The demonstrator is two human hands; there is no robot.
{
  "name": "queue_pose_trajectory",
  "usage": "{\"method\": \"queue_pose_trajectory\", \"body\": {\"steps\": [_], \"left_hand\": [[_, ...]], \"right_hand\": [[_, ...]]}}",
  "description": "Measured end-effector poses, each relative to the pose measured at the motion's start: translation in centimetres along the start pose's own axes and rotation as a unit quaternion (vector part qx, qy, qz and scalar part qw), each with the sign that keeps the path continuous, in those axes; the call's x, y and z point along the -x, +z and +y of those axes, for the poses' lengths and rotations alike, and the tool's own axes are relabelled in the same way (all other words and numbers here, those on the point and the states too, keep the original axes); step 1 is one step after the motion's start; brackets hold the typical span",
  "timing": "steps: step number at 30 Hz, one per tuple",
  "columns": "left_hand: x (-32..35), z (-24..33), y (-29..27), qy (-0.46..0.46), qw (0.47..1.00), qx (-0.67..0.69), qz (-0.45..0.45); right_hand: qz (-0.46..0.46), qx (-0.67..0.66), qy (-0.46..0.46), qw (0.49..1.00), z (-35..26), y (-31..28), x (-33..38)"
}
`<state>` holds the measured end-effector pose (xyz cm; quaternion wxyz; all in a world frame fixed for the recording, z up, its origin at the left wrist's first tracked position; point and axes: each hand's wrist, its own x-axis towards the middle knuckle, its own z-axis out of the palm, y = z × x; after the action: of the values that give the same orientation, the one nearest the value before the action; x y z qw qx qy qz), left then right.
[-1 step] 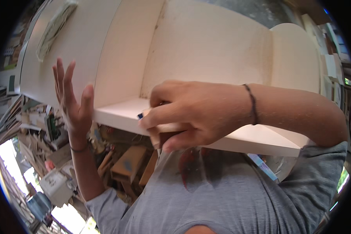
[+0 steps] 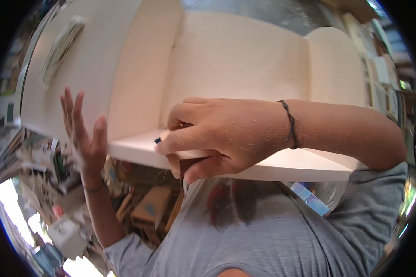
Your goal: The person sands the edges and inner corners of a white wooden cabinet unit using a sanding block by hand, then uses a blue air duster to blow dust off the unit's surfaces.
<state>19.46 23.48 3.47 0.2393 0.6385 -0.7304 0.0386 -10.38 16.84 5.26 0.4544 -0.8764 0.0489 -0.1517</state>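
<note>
A pale wooden cabinet (image 2: 235,60) with an open front fills the upper view; its horizontal shelf (image 2: 305,167) runs across the middle. My right hand (image 2: 222,134) reaches in from the right, with a dark cord on its wrist. It is closed at the shelf's front edge, thumb under the board, and pinches a small dark-tipped marker (image 2: 157,139) whose body is mostly hidden. My left hand (image 2: 85,134) is open with fingers spread, flat beside the cabinet's left side panel (image 2: 92,60). Fine sawdust covers my right hand.
Below the shelf are my grey shirt (image 2: 263,240) and a clear plastic bag with a blue-and-white packet (image 2: 309,198). Wood offcuts and brown boxes (image 2: 148,207) litter the floor at lower left. Stacked clutter (image 2: 32,157) stands at the left, and shelving (image 2: 383,69) at the far right.
</note>
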Motion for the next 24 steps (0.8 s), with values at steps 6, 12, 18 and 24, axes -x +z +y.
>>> {"method": "queue_pose_trajectory", "body": {"steps": [6, 12, 18, 24], "left_hand": [[0.7, -2.0, 1.2, 0.06, 0.998, 0.012, 0.027], [1.0, 2.0, -0.3, 0.206, 0.973, 0.092, -0.054], [2.2, 0.7, -1.7, 0.236, 0.96, 0.052, -0.139], [1.0, 0.0, -1.0, 0.291, 0.94, 0.074, -0.161]], "right_hand": [[0.171, 0.161, 0.093, 0.968, -2.5, -5.8, 6.9], [0.132, 0.12, 0.399, 0.9, -10.5, -4.1, 17.2], [0.164, 0.197, 0.543, 0.8, -13.6, 0.2, 22.7], [0.149, 0.086, 0.376, 0.911, -9.6, 2.6, 10.1]]}}
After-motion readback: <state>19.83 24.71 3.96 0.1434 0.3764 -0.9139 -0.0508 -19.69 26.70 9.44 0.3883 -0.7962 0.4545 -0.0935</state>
